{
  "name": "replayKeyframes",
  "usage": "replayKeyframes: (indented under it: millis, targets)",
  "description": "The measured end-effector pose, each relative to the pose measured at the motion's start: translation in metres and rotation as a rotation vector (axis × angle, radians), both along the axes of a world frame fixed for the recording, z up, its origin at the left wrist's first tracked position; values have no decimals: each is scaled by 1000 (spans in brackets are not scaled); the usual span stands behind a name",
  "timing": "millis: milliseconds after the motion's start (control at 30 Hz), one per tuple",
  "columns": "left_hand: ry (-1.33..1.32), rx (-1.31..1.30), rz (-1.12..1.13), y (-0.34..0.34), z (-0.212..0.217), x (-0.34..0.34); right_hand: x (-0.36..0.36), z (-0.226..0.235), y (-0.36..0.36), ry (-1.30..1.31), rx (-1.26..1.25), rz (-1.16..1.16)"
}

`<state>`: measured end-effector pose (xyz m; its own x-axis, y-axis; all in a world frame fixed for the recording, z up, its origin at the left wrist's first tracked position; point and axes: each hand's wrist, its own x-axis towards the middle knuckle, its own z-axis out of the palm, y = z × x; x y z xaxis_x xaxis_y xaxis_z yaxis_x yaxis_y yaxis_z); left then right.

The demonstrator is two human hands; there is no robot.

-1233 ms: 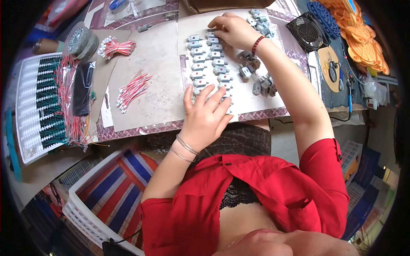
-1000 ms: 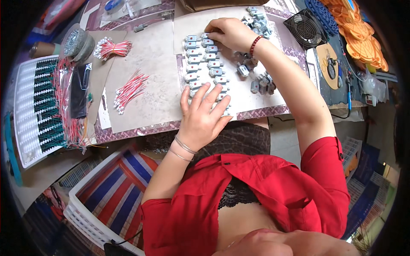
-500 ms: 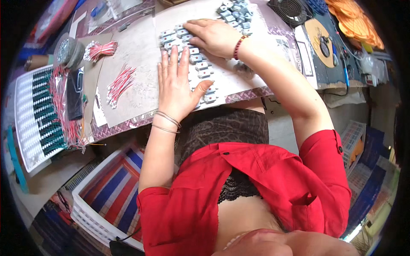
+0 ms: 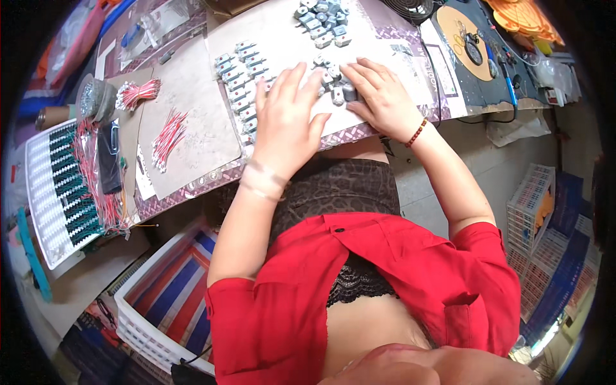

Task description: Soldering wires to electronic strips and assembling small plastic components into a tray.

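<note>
Small grey metal motors (image 4: pixel 240 93), some with a red dot on the end, lie in slanting rows on the white sheet at centre left. My left hand (image 4: pixel 287 119) is over the sheet just right of these rows, fingers spread, partly covering a few motors. A loose cluster of motors (image 4: pixel 335 83) lies between my two hands. Beside that cluster is my right hand (image 4: pixel 388 99), its fingers extended and the fingertips close to or touching its right side. Farther back, a heap of similar motors (image 4: pixel 324 22) sits on the sheet.
Left of the rows, red-and-white wires (image 4: pixel 169 138) lie on a grey board, with a tied wire bundle (image 4: pixel 138 94) behind. A white tray (image 4: pixel 45 192) holds dark green wire pieces. To the right are a tan oval board (image 4: pixel 462 48) and a blue pen-like tool (image 4: pixel 513 96).
My right hand has come off the motor rows toward me and to the right, beside a loose cluster. My left hand has shifted right, uncovering more of the rows.
</note>
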<state>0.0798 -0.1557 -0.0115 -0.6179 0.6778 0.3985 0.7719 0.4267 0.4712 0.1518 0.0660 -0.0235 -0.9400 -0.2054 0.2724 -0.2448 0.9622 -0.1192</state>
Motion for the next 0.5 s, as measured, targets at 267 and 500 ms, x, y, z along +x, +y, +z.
replayKeyframes:
  millis: [267, 500]
  targets:
    - [-235, 139, 2, 27, -6, -14, -6, 10, 8, 165, -182, 27]
    - [-230, 150, -10, 26, -5, -31, -24, 6, -17, 82, -404, 29]
